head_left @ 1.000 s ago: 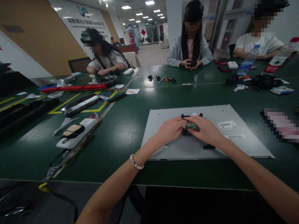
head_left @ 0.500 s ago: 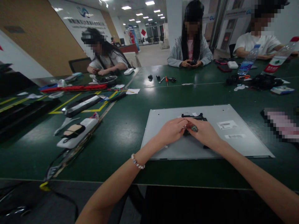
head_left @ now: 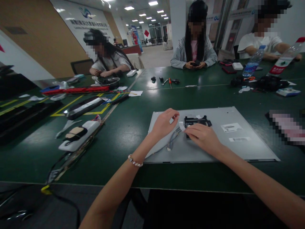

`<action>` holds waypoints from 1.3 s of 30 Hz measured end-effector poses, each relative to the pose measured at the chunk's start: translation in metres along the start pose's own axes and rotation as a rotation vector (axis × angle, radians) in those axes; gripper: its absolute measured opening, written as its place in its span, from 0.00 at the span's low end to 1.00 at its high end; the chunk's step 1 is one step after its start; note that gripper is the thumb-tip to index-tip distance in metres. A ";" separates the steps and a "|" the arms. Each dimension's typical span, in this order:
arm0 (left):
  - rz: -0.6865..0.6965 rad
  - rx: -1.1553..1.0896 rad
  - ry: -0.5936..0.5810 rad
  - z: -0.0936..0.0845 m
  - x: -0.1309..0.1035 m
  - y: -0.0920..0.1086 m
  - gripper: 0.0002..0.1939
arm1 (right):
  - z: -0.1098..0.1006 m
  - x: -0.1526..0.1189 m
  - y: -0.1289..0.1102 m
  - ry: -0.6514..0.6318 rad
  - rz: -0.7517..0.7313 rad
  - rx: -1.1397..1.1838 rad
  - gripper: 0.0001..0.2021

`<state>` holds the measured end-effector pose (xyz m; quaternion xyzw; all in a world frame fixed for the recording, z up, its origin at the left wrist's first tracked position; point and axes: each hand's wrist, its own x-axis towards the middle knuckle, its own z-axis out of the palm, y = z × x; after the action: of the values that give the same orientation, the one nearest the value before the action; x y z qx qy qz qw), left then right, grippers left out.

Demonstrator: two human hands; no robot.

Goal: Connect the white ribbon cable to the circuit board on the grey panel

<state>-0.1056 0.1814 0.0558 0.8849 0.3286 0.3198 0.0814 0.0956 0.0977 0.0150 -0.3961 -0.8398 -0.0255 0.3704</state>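
A flat silver panel with labels lies on the table before me. On its middle rests a black plastic frame-like part. My right hand lies over the near side of this part, fingers closed, with a small white strip at its fingertips. My left hand is raised over the panel's left part. Its thumb and fingertips come together in a pinch, and anything between them is too small to make out. Thin grey wires run below it to the panel's left edge.
A blurred phone-like object lies at the right. A white device and cables are on the left. Screwdriver and small black parts lie farther off. Bottles stand back right. Three people sit across the green table.
My hands were together over the black part. The left has moved away to the left, uncovering the wires and the white strip. The right has lowered slightly and stays at the part.
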 end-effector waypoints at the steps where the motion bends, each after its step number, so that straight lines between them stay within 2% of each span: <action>1: 0.020 0.000 -0.041 -0.001 0.000 0.000 0.07 | 0.001 0.000 -0.002 -0.005 -0.015 -0.010 0.10; 7: 0.048 -0.014 -0.319 -0.007 0.001 0.001 0.07 | 0.005 0.003 -0.010 -0.042 -0.055 -0.047 0.09; 14: 0.026 0.098 -0.470 -0.002 -0.002 -0.017 0.07 | 0.009 0.004 -0.011 -0.138 -0.113 -0.052 0.07; 18: 0.027 0.112 -0.567 -0.001 -0.004 -0.020 0.08 | 0.010 0.004 -0.011 -0.167 -0.119 -0.028 0.08; 25: -0.033 0.058 -0.601 -0.005 -0.006 -0.015 0.09 | 0.007 0.008 -0.015 -0.222 -0.116 0.016 0.10; 39: -0.033 0.092 -0.621 -0.002 -0.007 -0.010 0.09 | 0.001 0.007 -0.017 -0.321 -0.119 0.078 0.11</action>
<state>-0.1160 0.1848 0.0500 0.9377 0.3163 0.0175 0.1429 0.0805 0.0903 0.0230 -0.3301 -0.9104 0.0488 0.2447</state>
